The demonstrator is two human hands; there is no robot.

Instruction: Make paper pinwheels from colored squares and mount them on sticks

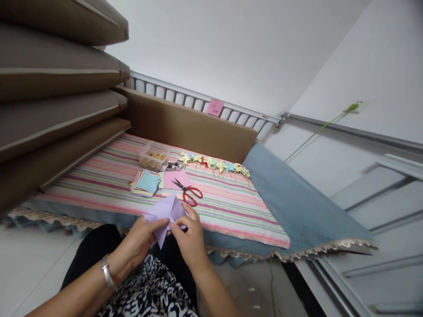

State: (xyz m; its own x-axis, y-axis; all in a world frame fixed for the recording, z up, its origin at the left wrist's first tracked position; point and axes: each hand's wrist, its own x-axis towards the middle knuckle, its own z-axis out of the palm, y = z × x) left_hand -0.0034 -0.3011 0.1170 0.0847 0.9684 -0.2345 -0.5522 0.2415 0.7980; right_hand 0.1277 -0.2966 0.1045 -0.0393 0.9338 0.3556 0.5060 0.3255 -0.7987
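Note:
A purple paper pinwheel (168, 205), partly folded, is held up above my lap near the table's front edge. My left hand (145, 235) grips its left side, the thumb lying across the paper. With thumb and fingers, my right hand (188, 231) pinches the paper near its middle. Just beyond lie scissors (191, 193) with red handles, their blades parted over a pink paper sheet (176, 179). To the left sits a stack of coloured paper squares (147, 182), a blue one on top.
A clear plastic box (153, 155) holds thin sticks, with small dark items (173, 165) beside it. A row of finished pinwheels (214, 164) on sticks lies behind. Brown cushions (59, 88) are stacked at left; a pink note (215, 107) hangs on the rail.

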